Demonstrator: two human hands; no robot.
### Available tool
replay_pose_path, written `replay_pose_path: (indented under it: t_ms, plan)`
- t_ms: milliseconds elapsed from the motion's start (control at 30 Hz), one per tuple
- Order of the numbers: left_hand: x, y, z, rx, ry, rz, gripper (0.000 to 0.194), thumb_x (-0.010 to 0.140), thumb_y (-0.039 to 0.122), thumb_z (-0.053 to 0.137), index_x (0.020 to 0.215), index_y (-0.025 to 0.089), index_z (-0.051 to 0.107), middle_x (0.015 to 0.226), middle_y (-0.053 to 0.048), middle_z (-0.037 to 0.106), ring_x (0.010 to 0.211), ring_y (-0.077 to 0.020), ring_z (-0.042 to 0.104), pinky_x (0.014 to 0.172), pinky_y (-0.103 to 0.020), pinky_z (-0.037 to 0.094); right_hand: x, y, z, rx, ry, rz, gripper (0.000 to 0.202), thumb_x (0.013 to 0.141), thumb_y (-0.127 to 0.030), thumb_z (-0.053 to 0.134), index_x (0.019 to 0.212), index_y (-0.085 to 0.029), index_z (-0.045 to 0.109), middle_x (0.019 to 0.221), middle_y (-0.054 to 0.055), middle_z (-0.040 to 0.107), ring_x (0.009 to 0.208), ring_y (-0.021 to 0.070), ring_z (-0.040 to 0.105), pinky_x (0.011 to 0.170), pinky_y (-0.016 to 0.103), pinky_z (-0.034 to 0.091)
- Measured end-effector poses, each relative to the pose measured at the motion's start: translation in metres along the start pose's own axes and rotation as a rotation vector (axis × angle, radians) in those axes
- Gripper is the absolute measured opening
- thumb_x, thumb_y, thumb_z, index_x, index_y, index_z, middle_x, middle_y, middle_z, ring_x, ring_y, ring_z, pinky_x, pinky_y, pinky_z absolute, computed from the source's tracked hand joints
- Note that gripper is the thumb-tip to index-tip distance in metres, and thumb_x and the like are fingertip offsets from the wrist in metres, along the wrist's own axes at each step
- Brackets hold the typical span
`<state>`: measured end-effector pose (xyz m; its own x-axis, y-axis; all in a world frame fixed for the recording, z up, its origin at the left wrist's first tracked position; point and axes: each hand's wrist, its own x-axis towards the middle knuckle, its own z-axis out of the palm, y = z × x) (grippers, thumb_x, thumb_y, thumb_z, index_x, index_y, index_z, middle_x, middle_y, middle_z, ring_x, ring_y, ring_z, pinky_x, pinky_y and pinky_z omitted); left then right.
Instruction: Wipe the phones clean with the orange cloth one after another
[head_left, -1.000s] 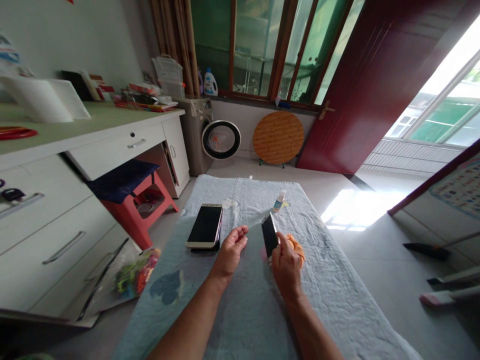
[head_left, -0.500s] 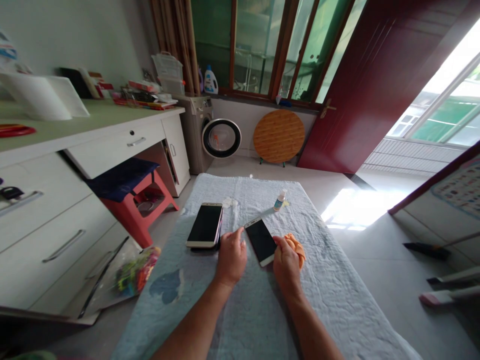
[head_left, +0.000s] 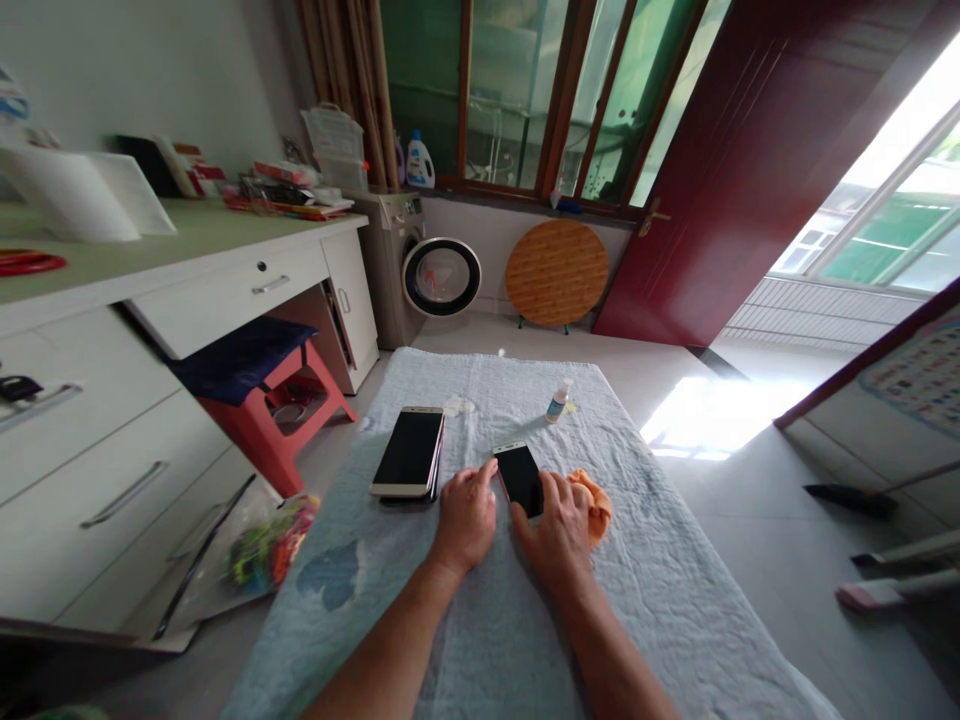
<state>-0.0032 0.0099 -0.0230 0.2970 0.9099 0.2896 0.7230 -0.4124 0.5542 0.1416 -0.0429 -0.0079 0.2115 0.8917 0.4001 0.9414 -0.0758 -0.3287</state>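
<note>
A white-framed phone [head_left: 519, 477] lies screen up on the light blue cloth [head_left: 645, 600]. My right hand [head_left: 559, 530] grips its lower end, thumb on the left edge and fingers on the right. At the phone's upper left edge is my left hand [head_left: 466, 513], its fingers curled and a fingertip against the edge. Left of that hand rests a larger gold-framed phone [head_left: 409, 450], on top of something dark. An orange cloth [head_left: 595, 508] is bunched beside my right hand. Farther back stands a small spray bottle [head_left: 557, 402].
On the left are a white desk [head_left: 217, 290] and a red stool [head_left: 277, 420] with a dark blue seat. Behind the covered surface stand a washing machine [head_left: 394, 260] with its door open and a round wooden board [head_left: 556, 272]. A bag [head_left: 255, 550] sits at lower left.
The white-framed phone now lies flatter, and its upper end has moved slightly right and down. My right hand has come over its lower end, with the thumb now on the left edge.
</note>
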Motion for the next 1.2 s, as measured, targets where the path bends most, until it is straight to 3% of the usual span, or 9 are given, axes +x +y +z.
replay_pose_path:
  t_ms: [133,400,567,767,900,1000,1200]
  plan:
    - [0.0,-0.004,0.004,0.013,0.063,-0.014,0.05,0.081,0.006,0.044,0.129,0.014,0.051,0.119,-0.011,0.065,0.113,-0.0252,0.057,0.099,-0.043,0.045,0.0,-0.007,0.002,-0.053,-0.032,0.016,0.065,0.077,-0.05,0.061,0.129,-0.013,0.049,0.118,0.015,0.058,0.105,0.0321,0.048,0.095,0.045,0.035]
    - [0.0,-0.006,0.009,0.026,0.12,-0.006,0.048,0.08,0.004,0.044,0.127,0.013,0.052,0.118,-0.011,0.065,0.111,-0.0256,0.058,0.098,-0.044,0.046,0.003,-0.012,0.008,-0.059,-0.081,0.047,0.066,0.078,-0.043,0.058,0.135,-0.011,0.046,0.116,0.016,0.059,0.106,0.0318,0.051,0.093,0.044,0.035]
    - [0.0,-0.007,0.008,-0.017,0.134,-0.006,0.049,0.079,0.004,0.044,0.127,0.016,0.051,0.114,-0.009,0.066,0.109,-0.0239,0.06,0.097,-0.042,0.047,0.004,-0.008,0.009,-0.032,-0.024,0.036,0.063,0.074,-0.038,0.06,0.13,-0.012,0.049,0.109,0.014,0.06,0.103,0.0312,0.051,0.093,0.045,0.037]
    - [0.001,-0.011,0.011,-0.017,0.128,-0.004,0.051,0.079,0.004,0.043,0.128,0.016,0.05,0.113,-0.01,0.066,0.109,-0.0238,0.06,0.095,-0.041,0.048,0.006,0.0,-0.012,0.034,0.135,-0.006,0.061,0.072,-0.039,0.061,0.127,-0.016,0.049,0.11,0.012,0.06,0.105,0.0304,0.05,0.094,0.047,0.039]
    - [0.0,-0.016,0.014,-0.033,0.136,0.025,0.049,0.08,0.006,0.045,0.129,0.015,0.048,0.114,-0.01,0.066,0.108,-0.0247,0.06,0.096,-0.042,0.047,0.017,0.022,-0.032,0.096,0.226,0.005,0.06,0.073,-0.039,0.061,0.127,-0.015,0.05,0.11,0.012,0.061,0.102,0.0284,0.051,0.091,0.044,0.044]
    - [-0.001,-0.017,0.016,-0.032,0.141,0.037,0.05,0.08,0.008,0.047,0.129,0.016,0.048,0.114,-0.01,0.066,0.107,-0.0252,0.06,0.096,-0.043,0.047,0.031,0.051,-0.044,0.076,0.278,0.094,0.061,0.072,-0.043,0.061,0.125,-0.013,0.053,0.106,0.013,0.062,0.099,0.0286,0.053,0.091,0.044,0.043]
    - [-0.001,-0.016,0.017,-0.001,0.16,0.046,0.049,0.08,0.008,0.047,0.128,0.016,0.048,0.113,-0.01,0.066,0.108,-0.0253,0.06,0.095,-0.043,0.047,0.057,0.104,-0.046,-0.039,0.285,0.257,0.065,0.069,-0.048,0.058,0.119,-0.008,0.058,0.1,0.016,0.065,0.094,0.0296,0.056,0.092,0.043,0.04]
